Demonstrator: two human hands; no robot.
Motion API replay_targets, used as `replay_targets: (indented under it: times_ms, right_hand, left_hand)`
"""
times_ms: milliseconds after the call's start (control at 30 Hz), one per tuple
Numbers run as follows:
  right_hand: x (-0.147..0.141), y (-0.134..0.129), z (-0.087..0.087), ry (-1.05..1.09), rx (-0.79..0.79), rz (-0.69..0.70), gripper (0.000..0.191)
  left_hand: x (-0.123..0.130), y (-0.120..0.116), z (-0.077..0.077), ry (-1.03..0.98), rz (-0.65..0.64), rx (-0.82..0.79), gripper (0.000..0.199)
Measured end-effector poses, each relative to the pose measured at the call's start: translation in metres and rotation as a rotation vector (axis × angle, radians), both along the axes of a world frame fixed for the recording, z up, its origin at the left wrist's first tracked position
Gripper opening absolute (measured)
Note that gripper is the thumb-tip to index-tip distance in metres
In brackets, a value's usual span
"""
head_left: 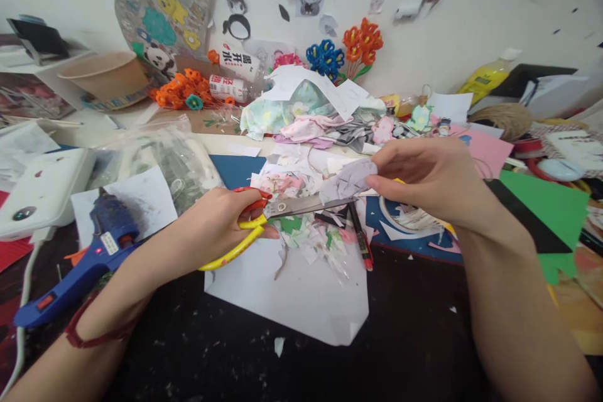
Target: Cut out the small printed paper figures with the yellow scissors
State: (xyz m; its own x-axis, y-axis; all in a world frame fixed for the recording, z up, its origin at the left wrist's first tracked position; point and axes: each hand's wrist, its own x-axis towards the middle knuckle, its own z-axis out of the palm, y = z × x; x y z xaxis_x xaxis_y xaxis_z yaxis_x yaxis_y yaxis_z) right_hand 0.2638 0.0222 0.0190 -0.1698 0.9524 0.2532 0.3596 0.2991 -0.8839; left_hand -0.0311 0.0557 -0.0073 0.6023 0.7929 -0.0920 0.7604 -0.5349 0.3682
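My left hand (230,220) is closed round the red and yellow handles of a pair of scissors (311,204). The blades point right and lie at the lower edge of a small pale lavender piece (346,182), paper or cloth, I cannot tell which. Between thumb and fingers, my right hand (414,173) pinches this piece by its right end. Under the blades is a heap of paper and plastic scraps (320,242), partly on a white sheet (292,298). A dark pen with a red end (362,239) lies among the scraps.
At left are a blue glue gun (108,242), a white device with a cable (42,191) and a clear plastic bag (164,151). Crumpled fabric (301,122) is piled behind the scraps. Green card (541,207) and a twine roll (504,118) lie at right. Orange flowers (186,89) stand near the wall.
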Motion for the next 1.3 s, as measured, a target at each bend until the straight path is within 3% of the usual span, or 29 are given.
replay_targets:
  times_ms: [467, 1100, 1300]
  right_hand:
    - [-0.008, -0.007, 0.003, 0.003, 0.049, -0.150, 0.025]
    - [-0.011, -0.011, 0.005, 0.003, 0.085, -0.147, 0.019]
    - [-0.010, -0.010, 0.002, 0.016, 0.178, -0.120, 0.018]
  left_hand:
    - [-0.005, -0.002, -0.002, -0.110, -0.027, 0.085, 0.035]
    - [-0.007, -0.004, 0.000, -0.101, -0.029, 0.077, 0.034]
    - [-0.005, -0.004, 0.001, -0.111, -0.040, 0.079, 0.034]
